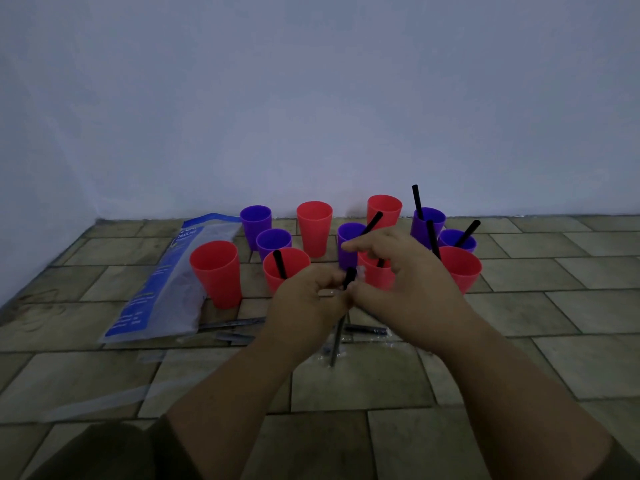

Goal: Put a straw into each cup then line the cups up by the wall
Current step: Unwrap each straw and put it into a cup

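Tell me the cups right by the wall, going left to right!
Purple cup → red cup → red cup → purple cup with a straw.

This looks like a bare corner of a room in a home, dimly lit, not a fitted workspace. The work is done straight on the floor (519, 306), which is laid with worn beige rectangular tiles in a staggered brick pattern with dark grout lines. Well beyond the fingers (349, 247) rises a plain painted wall (311, 98), whitish with a bluish cast, meeting a second wall at the far left. To the left of the fingers lies a blue and clear plastic packet (166, 289) flat on the tiles. No furniture or bench shows anywhere.
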